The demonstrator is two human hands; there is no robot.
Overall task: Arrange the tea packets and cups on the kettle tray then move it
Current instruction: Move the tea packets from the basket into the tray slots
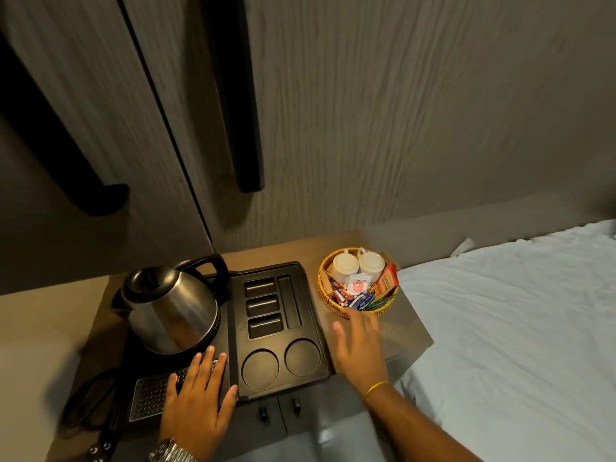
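A dark kettle tray lies on a small wooden cabinet top, with a steel kettle on its left part. Its right part has several empty slots and two empty round cup recesses. Right of the tray stands a wicker basket holding two white cups upside down and several tea packets. My left hand rests flat on the tray's front left, over a metal grille. My right hand hovers with fingers spread just in front of the basket, holding nothing.
A bed with a white sheet borders the cabinet on the right. A panelled wall and wardrobe doors with long black handles rise behind. A black power cord hangs at the cabinet's left front. Two small knobs sit below the front edge.
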